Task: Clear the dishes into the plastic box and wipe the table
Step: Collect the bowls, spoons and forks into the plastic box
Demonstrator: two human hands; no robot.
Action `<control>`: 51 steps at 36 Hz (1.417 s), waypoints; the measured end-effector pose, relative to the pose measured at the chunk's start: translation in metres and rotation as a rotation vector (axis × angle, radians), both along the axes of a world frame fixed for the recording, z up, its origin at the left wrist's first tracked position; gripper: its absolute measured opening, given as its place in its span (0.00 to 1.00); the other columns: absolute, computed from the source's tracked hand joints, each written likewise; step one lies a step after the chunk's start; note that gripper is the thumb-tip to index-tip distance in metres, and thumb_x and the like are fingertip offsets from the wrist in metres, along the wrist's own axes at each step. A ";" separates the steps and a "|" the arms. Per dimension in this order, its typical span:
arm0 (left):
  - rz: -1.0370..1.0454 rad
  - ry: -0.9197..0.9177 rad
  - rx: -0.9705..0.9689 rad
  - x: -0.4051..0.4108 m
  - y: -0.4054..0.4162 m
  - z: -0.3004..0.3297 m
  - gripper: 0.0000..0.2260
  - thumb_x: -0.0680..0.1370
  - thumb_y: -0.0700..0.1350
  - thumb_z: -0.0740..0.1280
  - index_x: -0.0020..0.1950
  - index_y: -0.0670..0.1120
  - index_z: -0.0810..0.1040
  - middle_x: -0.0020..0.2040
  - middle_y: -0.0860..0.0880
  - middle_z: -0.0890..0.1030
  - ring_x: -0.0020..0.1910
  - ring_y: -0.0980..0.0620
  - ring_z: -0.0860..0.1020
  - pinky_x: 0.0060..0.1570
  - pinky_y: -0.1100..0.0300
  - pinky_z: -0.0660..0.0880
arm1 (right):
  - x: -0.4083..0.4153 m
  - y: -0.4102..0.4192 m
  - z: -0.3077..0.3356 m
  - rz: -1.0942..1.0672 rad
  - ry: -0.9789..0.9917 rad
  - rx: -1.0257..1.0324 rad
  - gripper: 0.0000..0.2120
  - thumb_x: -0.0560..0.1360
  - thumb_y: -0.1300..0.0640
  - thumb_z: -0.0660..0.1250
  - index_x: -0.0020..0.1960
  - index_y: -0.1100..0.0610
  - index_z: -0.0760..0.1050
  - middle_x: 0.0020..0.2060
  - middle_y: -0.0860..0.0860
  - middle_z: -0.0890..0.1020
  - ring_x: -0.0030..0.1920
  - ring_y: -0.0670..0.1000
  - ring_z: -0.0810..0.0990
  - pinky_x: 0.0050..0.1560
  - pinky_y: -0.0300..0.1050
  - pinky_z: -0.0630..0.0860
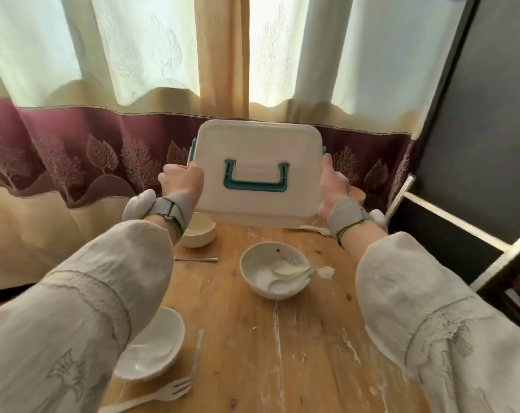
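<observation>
Box: we are gripping one plastic box (254, 171) — left hand (183, 180), right hand (333, 186) clamped on its sides.
Bowls: we are counting three — bowl (275, 274), bowl (154, 347), bowl (199, 229).

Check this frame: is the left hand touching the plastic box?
Touching. The head view shows the left hand gripping the left edge of the plastic box, fingers curled round its side.

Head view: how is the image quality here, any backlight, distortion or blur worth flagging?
Head view: strong backlight through the curtains, blown out at the gap; wide-angle bending bows the dark frame at the right and swells the sleeves; edges are soft, yet the plastic box, gripped by left hand and right hand, and the table stay readable.
</observation>
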State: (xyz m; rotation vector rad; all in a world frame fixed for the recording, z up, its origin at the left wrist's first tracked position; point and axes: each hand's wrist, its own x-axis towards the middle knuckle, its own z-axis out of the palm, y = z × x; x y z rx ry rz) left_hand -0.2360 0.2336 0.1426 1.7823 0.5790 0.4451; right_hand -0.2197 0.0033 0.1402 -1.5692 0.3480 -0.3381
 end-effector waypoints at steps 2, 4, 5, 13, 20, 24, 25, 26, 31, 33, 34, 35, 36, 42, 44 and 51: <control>-0.037 0.013 -0.038 -0.034 -0.006 0.012 0.25 0.74 0.52 0.57 0.66 0.38 0.71 0.65 0.40 0.73 0.62 0.40 0.73 0.64 0.51 0.70 | -0.039 -0.008 0.012 0.008 0.007 -0.059 0.21 0.78 0.41 0.56 0.43 0.58 0.72 0.39 0.54 0.74 0.48 0.53 0.73 0.62 0.50 0.71; -0.049 0.034 -0.039 -0.052 -0.006 0.019 0.23 0.75 0.49 0.57 0.66 0.37 0.71 0.64 0.39 0.74 0.62 0.39 0.73 0.63 0.48 0.71 | -0.051 -0.017 0.021 -0.001 -0.007 -0.014 0.23 0.76 0.40 0.59 0.43 0.61 0.74 0.46 0.56 0.78 0.52 0.58 0.78 0.61 0.54 0.73; -0.052 0.032 -0.025 -0.062 -0.007 0.021 0.23 0.75 0.48 0.58 0.65 0.36 0.71 0.63 0.39 0.75 0.62 0.39 0.74 0.63 0.48 0.71 | -0.066 -0.020 0.026 -0.009 -0.006 -0.007 0.26 0.74 0.39 0.61 0.48 0.63 0.76 0.49 0.56 0.79 0.54 0.59 0.78 0.61 0.55 0.74; -0.214 0.104 -0.083 -0.106 -0.004 -0.020 0.22 0.66 0.47 0.63 0.55 0.35 0.76 0.56 0.40 0.79 0.54 0.40 0.79 0.57 0.43 0.75 | -0.123 -0.056 0.006 -0.026 0.136 -0.024 0.46 0.54 0.33 0.67 0.63 0.60 0.72 0.58 0.52 0.77 0.55 0.56 0.79 0.59 0.52 0.76; -0.412 0.351 -0.179 -0.165 -0.030 -0.052 0.04 0.78 0.37 0.60 0.44 0.44 0.71 0.38 0.47 0.73 0.32 0.52 0.71 0.21 0.66 0.71 | -0.162 -0.068 -0.050 0.087 0.280 -0.072 0.17 0.71 0.41 0.64 0.45 0.56 0.72 0.45 0.54 0.79 0.47 0.57 0.80 0.55 0.55 0.77; -0.495 0.497 -0.144 -0.176 -0.029 -0.072 0.09 0.80 0.49 0.62 0.50 0.44 0.71 0.44 0.45 0.76 0.39 0.51 0.74 0.35 0.62 0.73 | -0.178 -0.079 -0.072 0.105 0.396 -0.136 0.19 0.76 0.43 0.61 0.54 0.59 0.74 0.42 0.54 0.75 0.45 0.58 0.76 0.53 0.52 0.74; -0.506 0.514 -0.149 -0.178 -0.030 -0.074 0.12 0.80 0.54 0.60 0.48 0.45 0.71 0.44 0.46 0.75 0.40 0.51 0.73 0.38 0.62 0.71 | -0.178 -0.083 -0.078 0.108 0.391 -0.131 0.27 0.74 0.42 0.63 0.63 0.61 0.71 0.48 0.56 0.77 0.52 0.58 0.77 0.58 0.54 0.73; -0.512 0.529 -0.164 -0.179 -0.031 -0.079 0.14 0.79 0.57 0.59 0.47 0.46 0.70 0.43 0.46 0.75 0.41 0.51 0.73 0.40 0.62 0.70 | -0.161 -0.096 -0.099 0.107 0.404 -0.108 0.34 0.70 0.39 0.65 0.67 0.60 0.67 0.56 0.57 0.78 0.56 0.58 0.77 0.61 0.55 0.74; -0.478 0.510 -0.287 -0.180 -0.034 -0.090 0.22 0.77 0.60 0.60 0.60 0.45 0.73 0.56 0.46 0.78 0.56 0.47 0.78 0.58 0.55 0.75 | -0.180 -0.088 -0.102 0.097 0.519 0.051 0.27 0.72 0.40 0.64 0.63 0.57 0.72 0.55 0.55 0.81 0.50 0.57 0.81 0.45 0.51 0.80; -0.470 0.511 -0.329 -0.178 -0.036 -0.094 0.24 0.77 0.61 0.60 0.63 0.44 0.73 0.57 0.46 0.79 0.55 0.46 0.78 0.60 0.53 0.74 | -0.188 -0.085 -0.102 0.142 0.546 0.021 0.22 0.75 0.40 0.61 0.58 0.57 0.74 0.51 0.55 0.81 0.46 0.55 0.81 0.38 0.46 0.78; -0.467 0.520 -0.341 -0.179 -0.036 -0.095 0.24 0.77 0.61 0.59 0.63 0.44 0.72 0.56 0.46 0.79 0.55 0.46 0.78 0.60 0.52 0.74 | -0.188 -0.085 -0.105 0.157 0.551 0.011 0.22 0.76 0.40 0.60 0.57 0.57 0.75 0.49 0.55 0.81 0.45 0.55 0.80 0.37 0.45 0.77; -0.470 0.521 -0.367 -0.180 -0.037 -0.094 0.24 0.77 0.61 0.59 0.63 0.44 0.72 0.54 0.46 0.79 0.53 0.47 0.78 0.59 0.52 0.74 | -0.192 -0.086 -0.104 0.169 0.546 -0.006 0.21 0.77 0.41 0.60 0.55 0.58 0.75 0.47 0.54 0.81 0.45 0.55 0.80 0.38 0.46 0.77; -0.474 0.515 -0.407 -0.181 -0.038 -0.094 0.22 0.78 0.61 0.59 0.61 0.45 0.72 0.52 0.46 0.79 0.51 0.47 0.78 0.57 0.53 0.75 | -0.191 -0.087 -0.108 0.174 0.550 -0.019 0.20 0.77 0.41 0.59 0.53 0.58 0.75 0.46 0.54 0.80 0.47 0.56 0.80 0.41 0.47 0.77; -0.524 0.499 -0.546 -0.182 -0.042 -0.099 0.18 0.78 0.59 0.60 0.48 0.44 0.76 0.43 0.44 0.79 0.42 0.46 0.77 0.45 0.50 0.74 | -0.193 -0.092 -0.112 0.209 0.555 -0.096 0.18 0.78 0.42 0.57 0.52 0.56 0.74 0.48 0.54 0.79 0.50 0.56 0.79 0.39 0.46 0.77; -0.530 0.478 -0.527 -0.179 -0.040 -0.103 0.19 0.78 0.60 0.59 0.54 0.44 0.76 0.46 0.45 0.80 0.43 0.47 0.78 0.42 0.52 0.75 | -0.191 -0.093 -0.111 0.210 0.550 -0.117 0.19 0.78 0.43 0.56 0.53 0.58 0.74 0.46 0.55 0.80 0.46 0.56 0.79 0.36 0.45 0.76; -0.426 0.414 -0.205 -0.175 -0.049 -0.104 0.18 0.82 0.54 0.51 0.47 0.43 0.73 0.43 0.43 0.77 0.39 0.46 0.76 0.31 0.57 0.74 | -0.188 -0.089 -0.099 0.221 0.509 -0.636 0.22 0.81 0.51 0.50 0.59 0.67 0.73 0.57 0.63 0.77 0.59 0.61 0.75 0.53 0.47 0.69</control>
